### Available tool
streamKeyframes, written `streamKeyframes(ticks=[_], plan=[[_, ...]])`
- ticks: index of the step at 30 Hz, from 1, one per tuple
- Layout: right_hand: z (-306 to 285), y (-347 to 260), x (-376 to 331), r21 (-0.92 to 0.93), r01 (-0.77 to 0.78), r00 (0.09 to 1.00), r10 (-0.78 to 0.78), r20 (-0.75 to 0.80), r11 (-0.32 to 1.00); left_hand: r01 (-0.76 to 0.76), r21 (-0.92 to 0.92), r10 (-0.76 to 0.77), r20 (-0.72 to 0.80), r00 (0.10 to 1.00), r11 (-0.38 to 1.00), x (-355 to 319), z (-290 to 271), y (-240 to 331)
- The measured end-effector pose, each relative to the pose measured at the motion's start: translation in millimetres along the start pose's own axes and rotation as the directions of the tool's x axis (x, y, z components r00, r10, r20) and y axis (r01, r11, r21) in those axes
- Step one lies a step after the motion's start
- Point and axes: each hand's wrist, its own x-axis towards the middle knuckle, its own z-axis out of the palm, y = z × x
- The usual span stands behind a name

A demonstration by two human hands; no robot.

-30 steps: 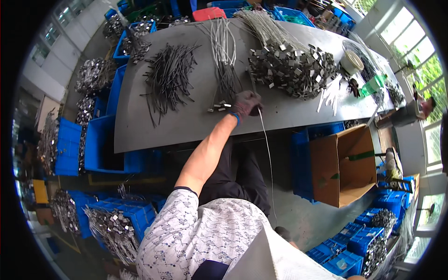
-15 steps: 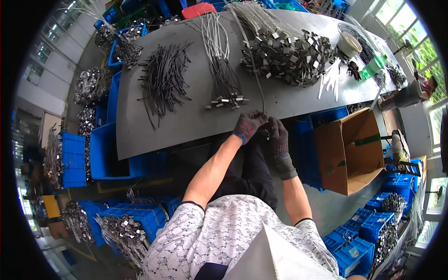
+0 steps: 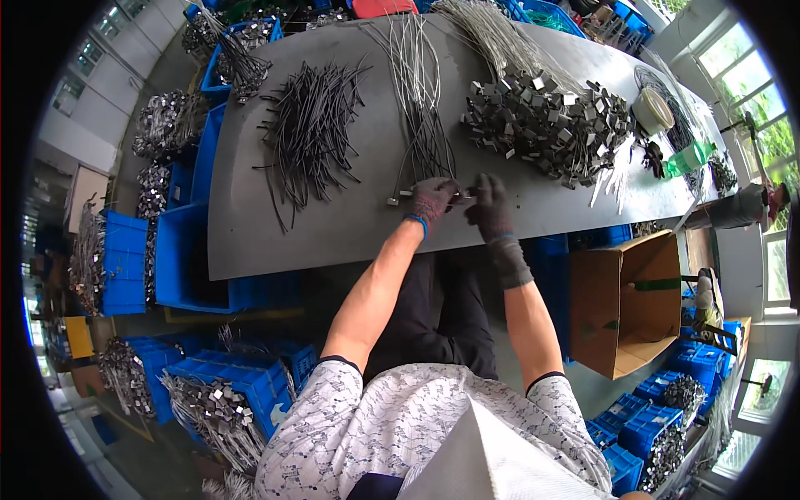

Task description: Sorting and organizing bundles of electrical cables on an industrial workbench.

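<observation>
My left hand [image 3: 435, 198], in a dark knitted glove, lies at the near end of the middle bundle of wires [image 3: 414, 79]. The fingers are closed around the wire ends; which ones they grip is partly hidden. These wires are pale at the far end, with black sleeves nearer to me. Small metal blocks [image 3: 393, 200] at their tips show beside the glove. My right hand [image 3: 492, 208], gloved too, hovers just right of the bundle with fingers stretched out and nothing visible in them. Left of the bundle lies a loose pile of short black tubes [image 3: 312, 125].
A large heap of wires with metal blocks [image 3: 550, 125] covers the table's [image 3: 242, 225] right part, near white strips [image 3: 612, 175], a round tub [image 3: 652, 110] and a green bottle [image 3: 690, 158]. A cardboard box [image 3: 596, 308] stands below the right edge, blue crates [image 3: 187, 258] at the left.
Both hands have moved forward over the table and apart; the long wire they held no longer stretches across the bare tabletop. My left hand now covers the bundle's tips, and my right hand has opened.
</observation>
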Motion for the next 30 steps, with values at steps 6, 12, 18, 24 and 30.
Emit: streamKeyframes(ticks=[6,12,18,24,30], plan=[[-128,65,5,-0.443,-0.084,0.789,-0.212,-0.577,0.892,-0.151,0.590,0.318,-0.190,0.929,0.793,-6,-97,23],[-187,64,72,-0.368,-0.283,0.859,0.064,-0.507,0.886,0.381,0.799,0.201,-0.514,0.834,0.465,51,-192,-43],[-190,91,106,-0.767,0.186,0.972,-0.231,0.051,0.614,0.409,0.786,0.258,-0.561,0.786,0.464,97,-217,-82],[-201,59,43,0.259,-0.545,0.838,0.527,0.142,0.797,0.469,0.675,-0.067,-0.530,0.845,0.569,85,-224,-61],[-286,67,-87,0.123,-0.614,0.781,0.579,0.232,0.780,0.321,0.865,0.066,-0.373,0.926,0.386,113,-184,-61]])
